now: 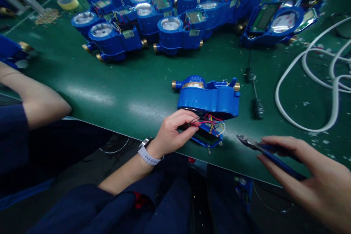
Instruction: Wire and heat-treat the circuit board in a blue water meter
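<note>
A blue water meter (207, 98) with brass pipe ends lies on its side near the table's front edge. Thin red, black, yellow and white wires (212, 121) run from it to a small blue housing (205, 137) in front. My left hand (175, 131), with a watch on its wrist, pinches some of the red and black wires between thumb and fingertips. To the right, apart from the meter, my right hand (307, 172) grips dark-handled cutting pliers (263, 150). Their metal jaws point left toward the wires.
Several blue meters (178, 34) crowd the back of the green table (123, 80). A white cable (279, 91) loops at the right, beside a screwdriver (257, 106). A roll of tape (68, 2) lies back left. Another person's arm (41, 98) rests on the left edge.
</note>
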Motion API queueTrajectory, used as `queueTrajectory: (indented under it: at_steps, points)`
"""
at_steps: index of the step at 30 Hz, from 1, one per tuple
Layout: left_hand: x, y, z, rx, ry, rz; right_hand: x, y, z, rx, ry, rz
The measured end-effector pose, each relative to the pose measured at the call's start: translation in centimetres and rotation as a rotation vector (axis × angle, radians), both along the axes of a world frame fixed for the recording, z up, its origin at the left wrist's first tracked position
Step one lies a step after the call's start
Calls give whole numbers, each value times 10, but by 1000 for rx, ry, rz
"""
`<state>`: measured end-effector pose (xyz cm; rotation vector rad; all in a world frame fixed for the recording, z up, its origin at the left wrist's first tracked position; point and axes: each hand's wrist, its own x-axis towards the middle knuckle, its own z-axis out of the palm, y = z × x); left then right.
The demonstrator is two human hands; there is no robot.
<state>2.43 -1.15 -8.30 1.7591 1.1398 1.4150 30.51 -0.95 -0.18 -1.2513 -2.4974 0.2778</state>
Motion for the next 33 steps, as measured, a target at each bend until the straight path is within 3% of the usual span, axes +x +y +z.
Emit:
queueTrajectory:
  at_steps: [3,5,9,12,18,25,29,33]
  points:
    - [2,-3,-1,-73,-38,-18,16,-4,-9,51,8,-218]
    - [5,-6,-4,-202,-113,-38,28,-4,-20,79,-34,-293]
    - [8,-11,-10,-498,-234,-116,56,1,-53,149,-176,-342]
    - [9,-13,-12,-599,-200,-132,72,9,-76,229,-226,-324]
    - [10,-18,-9,-500,-44,-87,78,19,-93,312,-233,-331]
    - [3,-32,-2,-313,98,61,70,-4,-83,318,86,-396]
    - [-3,-46,-5,-272,218,84,85,-34,-78,315,297,-569]
    - [-11,-50,-22,-323,415,41,127,-61,-83,105,659,-927]
